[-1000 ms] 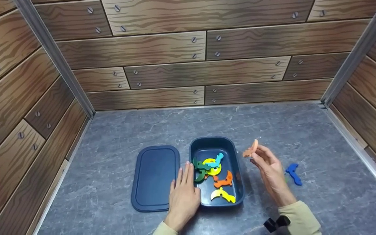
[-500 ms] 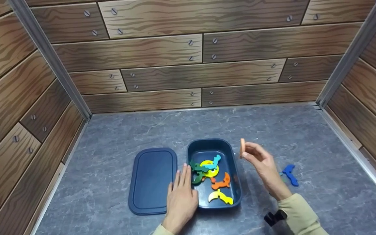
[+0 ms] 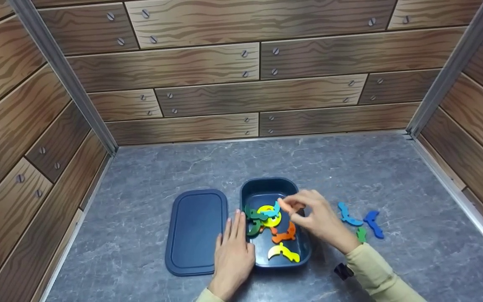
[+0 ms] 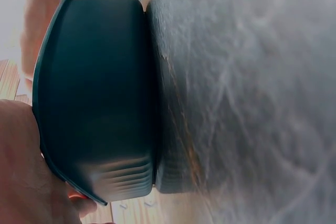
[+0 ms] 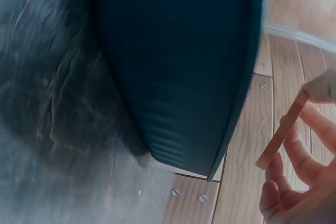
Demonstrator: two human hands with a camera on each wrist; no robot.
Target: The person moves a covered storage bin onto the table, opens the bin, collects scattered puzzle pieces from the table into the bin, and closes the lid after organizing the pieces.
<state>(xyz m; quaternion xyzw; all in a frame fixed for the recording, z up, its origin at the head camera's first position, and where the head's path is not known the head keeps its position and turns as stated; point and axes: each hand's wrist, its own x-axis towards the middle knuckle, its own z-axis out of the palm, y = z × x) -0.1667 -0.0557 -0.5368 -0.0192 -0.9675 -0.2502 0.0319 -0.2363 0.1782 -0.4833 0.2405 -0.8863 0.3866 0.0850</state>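
My right hand (image 3: pixel 319 220) pinches a thin salmon-orange toy piece (image 3: pixel 285 206) between thumb and fingers, over the right part of a dark blue plastic box (image 3: pixel 268 180). In the right wrist view the piece (image 5: pixel 283 130) appears edge-on, above the level of the rim. Fingers straight, my left hand (image 3: pixel 234 253) rests along the box's left rim. Inside the box lie a yellow round piece (image 3: pixel 277 222), dark green pieces (image 3: pixel 254 229), a light blue piece (image 3: pixel 271 213), an orange piece (image 3: pixel 284 237) and a yellow curved piece (image 3: pixel 283 252).
The matching blue lid (image 3: pixel 196 233) lies flat left of the box, partly behind my left hand. Right of my right hand, a light blue piece (image 3: pixel 349 215), a dark blue piece (image 3: pixel 374 225) and a green piece (image 3: pixel 361 234) lie on the grey marbled table (image 3: pixel 174 165). Wood-patterned walls surround it.
My right hand has moved left with the salmon-orange piece, from beside the box to over it. The light blue and green pieces on the table have come into view. My left hand stays put.
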